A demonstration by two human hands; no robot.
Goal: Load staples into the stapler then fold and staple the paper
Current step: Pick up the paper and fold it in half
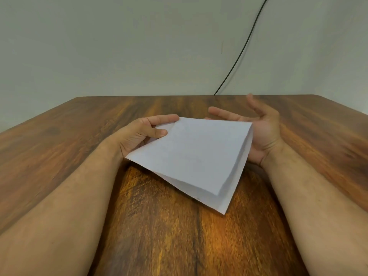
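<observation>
1. Two bare hands are hovering over the wooden table (59, 148), folded paper (191, 156) sitting between them at centre frame
2. Left hand (137, 134) at 9 o'clock of the paper is pinching its far-left corner
3. Right hand (260, 128) at 3 o'clock is lying palm-up, fingers relaxed, gripping nothing
4. Black cable (242, 50) is running down the wall at 1 o'clock

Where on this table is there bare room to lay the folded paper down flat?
Bare wood lies left of the left hand, out to the table edge, and right of the right hand. A strip runs along the far edge by the cable. The middle is crowded: the paper, both hands and forearms.
</observation>
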